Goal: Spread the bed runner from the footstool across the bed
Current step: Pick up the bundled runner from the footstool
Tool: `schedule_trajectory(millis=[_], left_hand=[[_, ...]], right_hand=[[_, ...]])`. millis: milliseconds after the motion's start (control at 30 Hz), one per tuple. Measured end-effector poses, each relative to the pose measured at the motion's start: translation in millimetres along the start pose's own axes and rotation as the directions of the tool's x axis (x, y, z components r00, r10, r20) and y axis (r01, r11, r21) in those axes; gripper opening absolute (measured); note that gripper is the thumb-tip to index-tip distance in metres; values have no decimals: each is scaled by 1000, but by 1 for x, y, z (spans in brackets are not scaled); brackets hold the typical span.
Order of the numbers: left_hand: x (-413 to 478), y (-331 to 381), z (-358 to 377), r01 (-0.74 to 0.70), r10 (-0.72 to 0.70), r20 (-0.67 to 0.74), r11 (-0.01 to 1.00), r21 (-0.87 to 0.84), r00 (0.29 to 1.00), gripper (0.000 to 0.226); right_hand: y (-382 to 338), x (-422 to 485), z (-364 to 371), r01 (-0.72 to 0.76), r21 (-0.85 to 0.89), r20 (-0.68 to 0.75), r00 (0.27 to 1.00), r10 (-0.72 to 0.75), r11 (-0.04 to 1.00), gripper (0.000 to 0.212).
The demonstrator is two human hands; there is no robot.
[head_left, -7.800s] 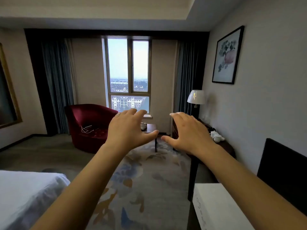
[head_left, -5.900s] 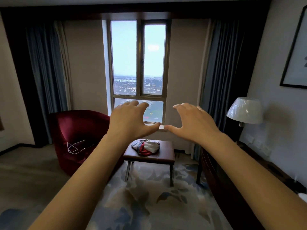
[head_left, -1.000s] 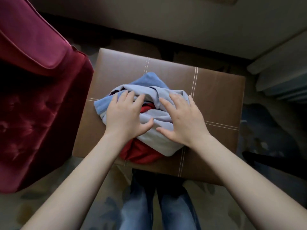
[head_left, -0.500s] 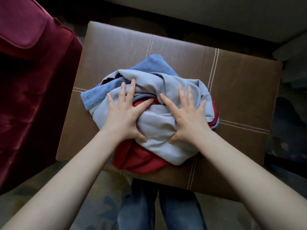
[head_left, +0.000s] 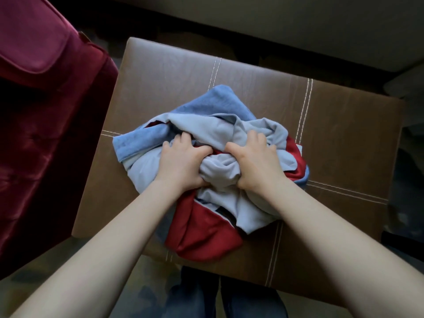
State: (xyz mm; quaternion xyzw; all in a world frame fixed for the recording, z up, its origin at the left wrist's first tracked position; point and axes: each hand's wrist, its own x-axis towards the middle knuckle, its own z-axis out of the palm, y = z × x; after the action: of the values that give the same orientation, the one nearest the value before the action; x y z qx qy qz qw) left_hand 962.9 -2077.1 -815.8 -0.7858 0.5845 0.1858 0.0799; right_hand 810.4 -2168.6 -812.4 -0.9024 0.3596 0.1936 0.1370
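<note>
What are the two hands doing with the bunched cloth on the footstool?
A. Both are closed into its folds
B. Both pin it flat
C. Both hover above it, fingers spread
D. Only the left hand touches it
A: the left hand and right hand both have fingers curled into the grey folds of the bed runner, bunched on the brown footstool.

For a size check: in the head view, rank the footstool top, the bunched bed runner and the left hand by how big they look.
1. footstool top
2. bed runner
3. left hand, though it sits nearer the camera, which inflates it.
</note>
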Motion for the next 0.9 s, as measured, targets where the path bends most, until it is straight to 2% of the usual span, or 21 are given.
schedule_trajectory(millis=[100,233,333,467,567,733,800,900], left_hand=[[-8,2,-5,-6,5,-26,999,-50,1000,33],[-26,9,-23,-41,31,-122,996,-76,992,26],[-32,12,-40,-84,72,-203,995,-51,977,35],[-49,21,-87,-130,123,-220,991,-18,968,41],[-60,35,-132,-101,86,-290,994,-38,953,46],[-72,60,-218,-65,44,-364,997,-46,930,88],[-77,70,-256,-67,43,-351,996,-58,935,86],[-93,82,-319,-84,51,-423,995,-60,905,74]], right_hand=[[1,0,-4,33,39,-3,999,-33,999,43],[6,-15,-17,57,107,-24,998,-55,993,34],[11,-24,-30,58,176,-49,998,-50,983,31],[17,-46,-72,63,224,-59,997,-51,972,35],[25,-66,-116,75,252,-83,995,-55,965,37],[38,-107,-204,70,271,-136,990,-34,960,32],[42,-124,-241,51,264,-174,985,-4,963,32],[44,-150,-303,35,249,-244,969,28,968,32]])
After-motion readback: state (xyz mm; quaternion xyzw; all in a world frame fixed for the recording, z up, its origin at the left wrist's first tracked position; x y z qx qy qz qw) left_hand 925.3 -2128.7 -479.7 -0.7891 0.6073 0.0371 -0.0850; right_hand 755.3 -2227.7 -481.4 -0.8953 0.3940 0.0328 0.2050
